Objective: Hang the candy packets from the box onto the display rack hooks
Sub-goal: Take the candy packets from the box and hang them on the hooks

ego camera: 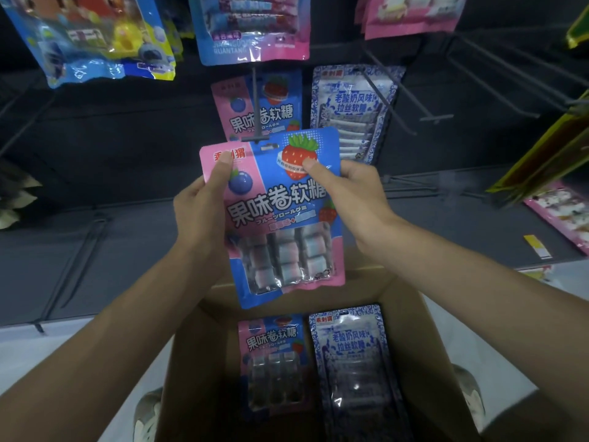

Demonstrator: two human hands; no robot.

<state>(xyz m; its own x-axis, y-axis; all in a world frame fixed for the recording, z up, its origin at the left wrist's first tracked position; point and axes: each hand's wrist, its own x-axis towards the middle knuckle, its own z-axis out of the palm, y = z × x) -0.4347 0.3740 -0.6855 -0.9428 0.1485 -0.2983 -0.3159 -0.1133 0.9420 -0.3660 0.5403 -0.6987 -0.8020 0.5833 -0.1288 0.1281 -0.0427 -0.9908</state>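
A pink-and-blue candy packet [280, 224] with a strawberry and a blueberry printed on it is held up at the centre. My left hand [200, 202] grips its upper left edge, thumb over the front. My right hand [347, 193] pinches its upper right part at the strawberry. The packet's hang slot sits just below the tip of a dark rack hook [256, 122]. An identical packet [271, 103] hangs on that hook behind. Below, the open cardboard box [197, 362] holds another pink-and-blue packet [275, 362] and a blue-and-white packet [353, 365].
A blue-and-white packet [353, 113] hangs on the neighbouring hook to the right. Bare hooks [497, 81] jut out further right and at the left [79, 260]. More packets hang above [255, 30] and at the top left. Yellow and pink packets [557, 205] sit at the right edge.
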